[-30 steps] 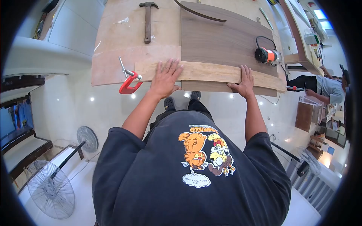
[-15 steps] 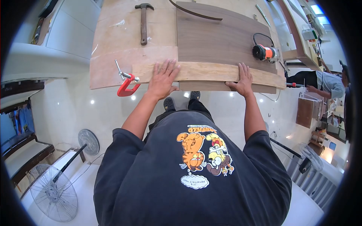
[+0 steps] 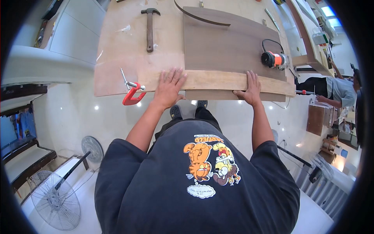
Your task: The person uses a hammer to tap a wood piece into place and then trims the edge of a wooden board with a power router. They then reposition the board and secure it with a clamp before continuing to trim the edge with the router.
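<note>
A long light wooden board point(image 3: 214, 80) lies along the near edge of the workbench, across a brown wood panel point(image 3: 224, 48). My left hand point(image 3: 169, 88) rests on the board's left part, its fingers stretched out flat and the thumb near the front edge. Toward the right end, my right hand point(image 3: 250, 88) lies with straight fingers over the board and its thumb toward the panel's near edge. A red G-clamp point(image 3: 133, 97) grips the board's left end at the bench edge. At the right end sits another red clamp point(image 3: 304, 92), partly hidden.
A trim router point(image 3: 274, 59) with a black cord stands on the panel's right side. The claw hammer point(image 3: 150, 33) lies at back left, and a thin dark curved strip point(image 3: 206, 18) crosses the panel's far edge. Another person point(image 3: 341, 91) works at far right.
The whole view has shifted slightly, so the bench and its contents appear a little lower. Both hands keep about the same places on the board.
</note>
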`<action>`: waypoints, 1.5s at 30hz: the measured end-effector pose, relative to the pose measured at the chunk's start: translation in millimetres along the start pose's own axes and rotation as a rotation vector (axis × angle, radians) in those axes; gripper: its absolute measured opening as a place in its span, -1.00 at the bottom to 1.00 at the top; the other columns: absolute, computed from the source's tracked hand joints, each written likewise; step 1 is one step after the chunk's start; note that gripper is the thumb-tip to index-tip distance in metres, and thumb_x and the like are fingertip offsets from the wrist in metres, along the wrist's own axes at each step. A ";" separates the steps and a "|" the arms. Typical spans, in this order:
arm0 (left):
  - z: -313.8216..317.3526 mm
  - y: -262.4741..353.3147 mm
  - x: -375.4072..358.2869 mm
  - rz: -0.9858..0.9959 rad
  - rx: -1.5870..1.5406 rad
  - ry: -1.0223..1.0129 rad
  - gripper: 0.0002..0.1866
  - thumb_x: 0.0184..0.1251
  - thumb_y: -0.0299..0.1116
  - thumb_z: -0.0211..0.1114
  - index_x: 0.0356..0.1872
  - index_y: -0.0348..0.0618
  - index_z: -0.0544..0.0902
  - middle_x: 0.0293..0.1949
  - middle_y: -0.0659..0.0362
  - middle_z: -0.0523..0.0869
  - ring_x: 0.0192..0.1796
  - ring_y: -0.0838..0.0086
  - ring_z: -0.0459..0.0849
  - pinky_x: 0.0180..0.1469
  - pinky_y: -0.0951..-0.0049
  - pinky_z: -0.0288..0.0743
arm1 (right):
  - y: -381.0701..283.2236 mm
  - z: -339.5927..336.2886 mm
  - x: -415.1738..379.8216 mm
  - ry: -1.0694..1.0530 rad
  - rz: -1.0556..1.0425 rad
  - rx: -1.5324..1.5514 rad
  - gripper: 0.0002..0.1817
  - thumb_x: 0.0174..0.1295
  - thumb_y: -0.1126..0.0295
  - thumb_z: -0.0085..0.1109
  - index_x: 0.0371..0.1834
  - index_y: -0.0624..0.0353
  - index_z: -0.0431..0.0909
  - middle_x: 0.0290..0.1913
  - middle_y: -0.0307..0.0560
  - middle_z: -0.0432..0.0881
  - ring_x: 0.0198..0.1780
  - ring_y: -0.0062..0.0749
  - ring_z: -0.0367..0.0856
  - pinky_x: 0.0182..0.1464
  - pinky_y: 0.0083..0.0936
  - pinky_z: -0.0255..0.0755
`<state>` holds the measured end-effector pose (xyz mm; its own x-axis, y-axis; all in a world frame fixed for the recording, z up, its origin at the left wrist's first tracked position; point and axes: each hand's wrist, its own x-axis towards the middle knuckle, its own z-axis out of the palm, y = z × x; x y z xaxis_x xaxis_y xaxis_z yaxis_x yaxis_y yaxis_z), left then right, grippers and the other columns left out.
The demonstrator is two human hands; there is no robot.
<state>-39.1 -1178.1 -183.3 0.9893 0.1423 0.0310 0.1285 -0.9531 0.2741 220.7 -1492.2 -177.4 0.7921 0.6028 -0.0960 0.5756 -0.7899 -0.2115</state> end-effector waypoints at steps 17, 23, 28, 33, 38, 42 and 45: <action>-13.8 8.2 2.3 -0.046 -0.033 -0.070 0.06 -0.05 0.03 0.58 0.54 0.10 0.24 0.60 0.13 0.15 0.64 0.17 0.03 0.61 -0.11 -0.15 | -8.1 -26.7 9.6 -0.197 0.001 -0.027 0.25 -0.14 -0.27 0.50 0.58 0.12 0.11 0.61 0.08 0.09 0.63 0.12 -0.09 0.57 0.13 -0.17; -22.0 14.0 8.6 -0.114 -0.036 -0.144 0.07 -0.07 -0.01 0.60 0.54 0.11 0.24 0.60 0.14 0.15 0.64 0.18 0.02 0.63 -0.09 -0.18 | -31.0 -42.9 94.5 -0.005 -0.134 0.402 -0.14 0.10 0.00 0.45 0.41 0.23 0.37 0.40 0.19 0.44 0.42 0.08 0.39 0.45 -0.24 0.29; -28.3 21.5 19.0 -0.210 -0.081 -0.233 0.04 -0.02 -0.15 0.59 0.54 0.13 0.21 0.61 0.14 0.11 0.65 0.16 -0.02 0.64 -0.07 -0.22 | -55.0 -37.0 200.5 0.195 -0.178 0.565 -0.29 0.19 0.21 0.38 0.39 0.23 0.39 0.39 0.20 0.43 0.43 0.07 0.36 0.46 -0.22 0.28; -37.1 34.8 35.9 -0.322 -0.130 -0.291 -0.06 0.03 -0.37 0.47 0.51 0.05 0.23 0.60 0.06 0.11 0.64 0.05 -0.03 0.64 -0.07 -0.20 | -55.9 -7.2 264.8 0.292 -0.084 0.356 -0.38 0.22 0.24 0.32 0.37 0.07 0.44 0.38 0.09 0.46 0.45 0.00 0.34 0.43 -0.13 0.29; -18.8 53.3 34.9 -0.452 -0.356 -0.036 -0.22 0.11 -0.46 0.40 0.43 -0.11 0.35 0.54 -0.11 0.22 0.61 -0.04 0.07 0.60 0.05 0.00 | -53.3 12.6 280.8 0.298 -0.198 0.363 -0.79 0.19 0.29 0.30 -0.17 0.09 0.73 0.09 -0.02 0.66 0.20 0.02 0.54 0.22 -0.07 0.45; -16.1 103.3 42.4 -0.412 -0.307 0.197 -0.33 0.18 -0.50 0.37 0.38 -0.17 0.41 0.51 -0.18 0.26 0.59 -0.08 0.13 0.56 0.08 0.09 | -70.2 -17.5 205.5 0.057 -0.481 0.725 -0.83 0.30 0.33 0.11 -0.17 0.10 0.66 -0.13 0.11 0.67 -0.06 0.10 0.65 0.01 -0.13 0.55; -45.3 148.3 64.1 -0.302 -0.255 0.432 -0.37 0.22 -0.52 0.36 0.36 -0.17 0.43 0.50 -0.17 0.29 0.60 -0.07 0.11 0.57 0.02 0.01 | -72.2 -52.1 122.8 -0.204 -0.691 0.621 -0.80 0.24 0.31 0.12 -0.21 0.16 0.66 -0.13 0.11 0.71 -0.08 0.07 0.69 -0.03 -0.13 0.55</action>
<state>40.3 -1298.2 -97.1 0.7867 0.5448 0.2903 0.3269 -0.7665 0.5528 287.0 -1367.0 -123.2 0.2324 0.9686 0.0880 0.6457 -0.0860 -0.7588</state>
